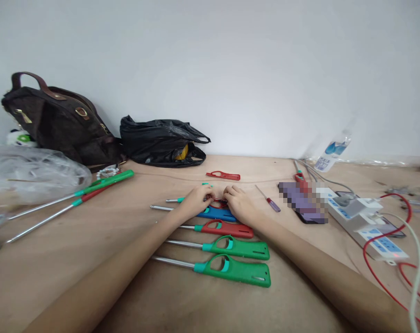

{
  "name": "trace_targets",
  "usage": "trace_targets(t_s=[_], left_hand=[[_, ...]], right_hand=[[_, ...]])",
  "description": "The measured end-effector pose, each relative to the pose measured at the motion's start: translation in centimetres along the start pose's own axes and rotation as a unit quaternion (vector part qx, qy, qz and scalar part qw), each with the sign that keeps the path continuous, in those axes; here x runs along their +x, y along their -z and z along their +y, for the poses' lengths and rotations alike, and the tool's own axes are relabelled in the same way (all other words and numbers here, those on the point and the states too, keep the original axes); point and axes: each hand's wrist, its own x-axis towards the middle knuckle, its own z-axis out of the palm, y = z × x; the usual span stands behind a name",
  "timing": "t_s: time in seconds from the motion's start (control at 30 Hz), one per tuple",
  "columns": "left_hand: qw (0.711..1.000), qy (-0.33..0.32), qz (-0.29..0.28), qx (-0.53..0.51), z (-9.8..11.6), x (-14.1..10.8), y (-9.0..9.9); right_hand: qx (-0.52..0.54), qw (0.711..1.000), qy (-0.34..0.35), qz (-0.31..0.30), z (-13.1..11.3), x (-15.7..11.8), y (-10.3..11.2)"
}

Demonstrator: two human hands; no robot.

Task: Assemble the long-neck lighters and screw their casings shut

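Both my hands are over an opened red gas lighter (218, 203), mostly hidden under the fingers. My left hand (196, 202) has its fingertips pinched together near the trigger loop; whatever is in them is too small to name. My right hand (240, 204) has its fingers curled over the handle end of the same lighter. Just nearer lie a blue lighter (215, 213), a red lighter (227, 228) and two green lighters (248, 248), side by side with nozzles to the left. A loose red handle shell (227, 176) lies beyond my hands. A small teal piece (207, 184) is by my left fingers.
A screwdriver (273, 205), a phone (302, 203) and a power strip (379, 243) with red and white cables are at right. A water bottle (335, 150) leans by the wall. At left are two more lighters (106, 181), a clear plastic bag (36, 173), a black bag (154, 141) and a backpack (64, 120).
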Motion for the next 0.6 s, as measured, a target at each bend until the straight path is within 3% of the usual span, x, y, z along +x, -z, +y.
trace_targets(t_s=[0.23, 0.6], left_hand=[[0.996, -0.024, -0.035, 0.083, 0.0, 0.1, 0.1], [0.963, -0.042, -0.080, 0.254, 0.1, 0.0, -0.5]], right_hand=[[0.009, 1.000, -0.017, -0.013, -0.3, -0.1, 0.2], [0.064, 0.996, 0.036, 0.041, 0.7, -0.2, -0.3]])
